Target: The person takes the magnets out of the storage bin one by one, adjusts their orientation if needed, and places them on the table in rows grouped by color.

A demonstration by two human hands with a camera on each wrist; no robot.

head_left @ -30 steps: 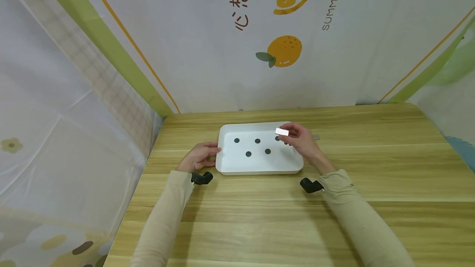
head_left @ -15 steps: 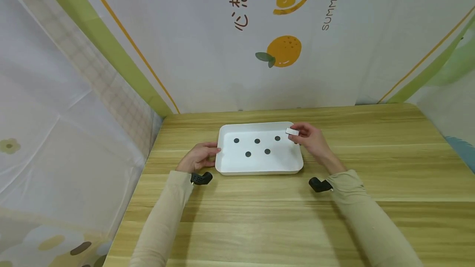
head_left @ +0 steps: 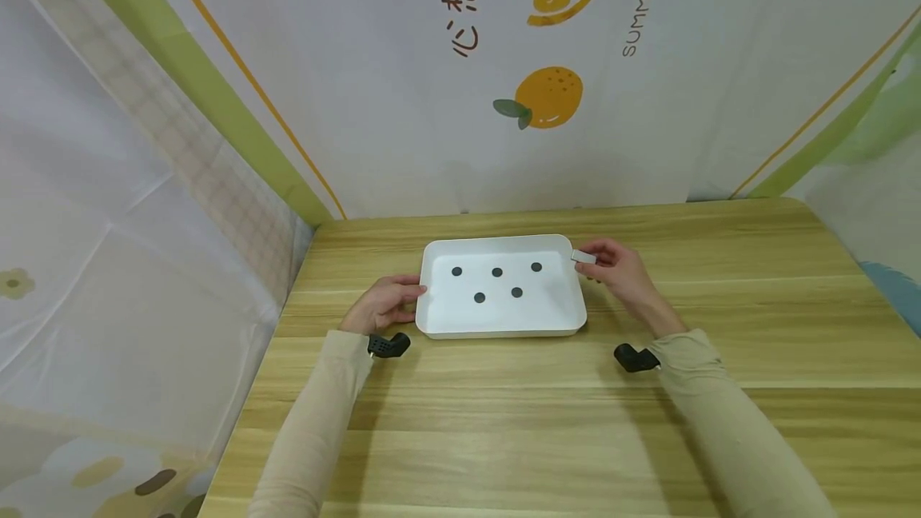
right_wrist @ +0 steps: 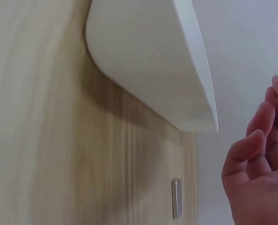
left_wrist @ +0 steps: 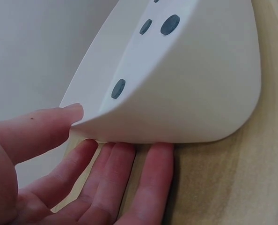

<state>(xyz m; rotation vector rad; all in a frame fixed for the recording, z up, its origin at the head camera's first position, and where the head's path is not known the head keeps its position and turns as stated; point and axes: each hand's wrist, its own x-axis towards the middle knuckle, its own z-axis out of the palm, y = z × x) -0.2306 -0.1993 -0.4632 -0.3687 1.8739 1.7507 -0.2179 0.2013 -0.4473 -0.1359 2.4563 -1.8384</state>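
Note:
A shallow white tray (head_left: pixel 501 326) stands on the table with several dark round discs (head_left: pixel 497 272) spread over its bottom. My left hand (head_left: pixel 383 303) grips the tray's left end, the thumb over the rim and the fingertips low against the outer wall, as the left wrist view shows. Just beyond the tray's right end, my right hand (head_left: pixel 624 276) pinches a small silvery rectangular block (head_left: pixel 584 257) between thumb and fingers, raised above the table. A similar flat metal block (right_wrist: pixel 176 198) lies on the wood in the right wrist view; the right hand hides it in the head view.
The wooden table (head_left: pixel 504 422) ends at a white fruit-print curtain (head_left: pixel 403 134) behind the tray. Another pale curtain (head_left: pixel 122 262) hangs along the left edge. Black wrist devices (head_left: pixel 389 345) sit at both sleeve cuffs.
My right hand has carried the silvery block rightward, from over the tray to past its right end. The left hand keeps its grip, and the discs stay in place.

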